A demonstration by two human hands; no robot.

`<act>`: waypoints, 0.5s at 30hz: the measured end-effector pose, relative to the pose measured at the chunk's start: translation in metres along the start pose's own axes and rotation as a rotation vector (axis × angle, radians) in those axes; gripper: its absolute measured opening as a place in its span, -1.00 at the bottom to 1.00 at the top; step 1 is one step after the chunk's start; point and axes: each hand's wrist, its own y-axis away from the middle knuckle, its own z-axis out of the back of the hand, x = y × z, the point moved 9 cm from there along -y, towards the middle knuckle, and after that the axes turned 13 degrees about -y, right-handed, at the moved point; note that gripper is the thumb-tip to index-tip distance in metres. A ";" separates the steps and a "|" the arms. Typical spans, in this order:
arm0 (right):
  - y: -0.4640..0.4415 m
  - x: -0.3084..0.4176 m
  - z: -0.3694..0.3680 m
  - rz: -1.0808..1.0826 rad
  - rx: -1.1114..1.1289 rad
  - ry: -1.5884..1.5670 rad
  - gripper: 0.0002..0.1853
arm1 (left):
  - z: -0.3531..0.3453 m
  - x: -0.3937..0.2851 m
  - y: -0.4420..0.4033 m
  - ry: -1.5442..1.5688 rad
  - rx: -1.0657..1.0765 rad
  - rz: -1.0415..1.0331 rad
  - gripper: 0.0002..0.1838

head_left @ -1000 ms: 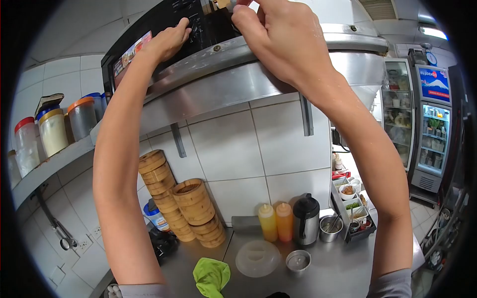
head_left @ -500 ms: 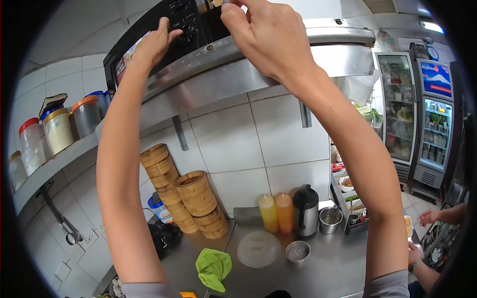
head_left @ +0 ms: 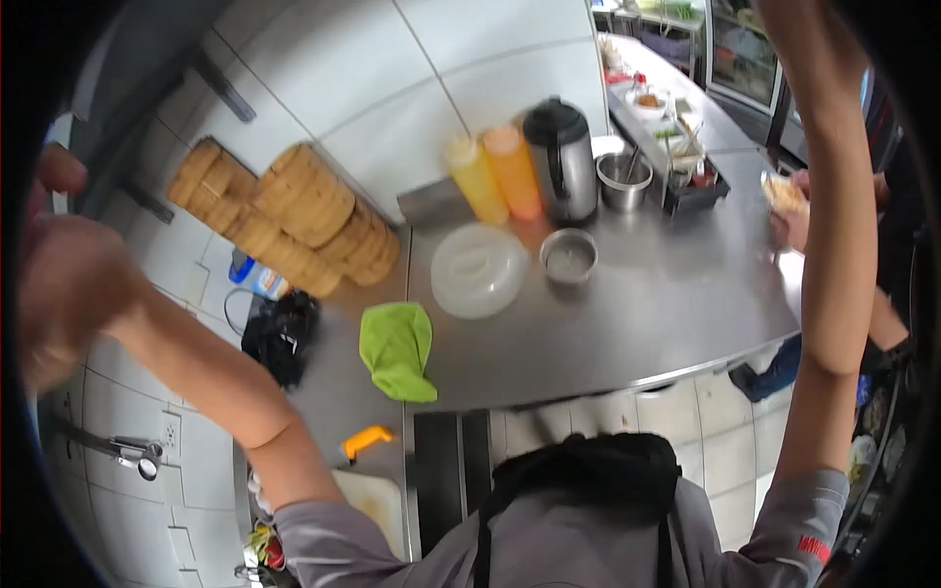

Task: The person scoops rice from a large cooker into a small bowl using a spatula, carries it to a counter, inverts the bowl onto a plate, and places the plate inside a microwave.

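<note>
At the far left edge my left hand (head_left: 74, 284) is raised and smeared by motion, its fingers unclear. My right hand lies beyond the top edge; only the raised forearm (head_left: 833, 225) and wrist show. Between my arms, a green cloth (head_left: 395, 348) lies crumpled on the steel counter (head_left: 627, 323). Beside it are a translucent lid (head_left: 478, 272) and a small metal bowl (head_left: 569, 259). Behind these stand a yellow squeeze bottle (head_left: 476, 181), an orange one (head_left: 513, 174) and a steel thermos (head_left: 564, 162).
Stacked bamboo steamers (head_left: 304, 196) stand at the left, above a black tangled item (head_left: 280, 333). An orange-handled tool (head_left: 368, 442) lies near a white cutting board (head_left: 372, 505). At the right, another person's hand (head_left: 792, 227) is by some food. A metal pot (head_left: 624, 181) stands near a condiment tray (head_left: 698, 186).
The view has swung down to the counter and my body. My left hand has moved away from the black appliance to the left edge; my right hand has left the view. The other person is nearer.
</note>
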 end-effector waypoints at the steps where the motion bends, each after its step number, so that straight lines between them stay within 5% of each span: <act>1: 0.026 0.008 0.007 -0.171 0.016 -0.024 -0.79 | 0.008 -0.006 0.022 0.070 0.054 0.092 -0.73; 5: 0.158 0.043 0.019 -0.810 0.255 0.079 -0.83 | 0.012 -0.049 0.106 0.245 -0.106 0.502 -0.56; 7: 0.246 0.077 0.031 -1.200 0.399 0.186 -0.82 | -0.002 -0.066 0.172 0.244 0.043 0.647 -0.59; 9: 0.326 0.141 0.059 -1.537 0.380 0.244 -0.83 | -0.037 -0.091 0.249 0.110 0.220 1.167 -0.75; 10: 0.351 0.181 0.075 -1.529 0.418 0.319 -0.86 | -0.067 -0.108 0.303 0.263 0.436 1.455 -0.81; 11: 0.360 0.217 0.088 -1.651 0.451 0.392 -0.88 | -0.091 -0.136 0.344 0.195 0.906 1.577 -0.82; 15: 0.380 0.325 0.140 -1.871 0.528 0.460 -0.89 | -0.154 -0.201 0.429 0.150 1.079 1.304 -0.80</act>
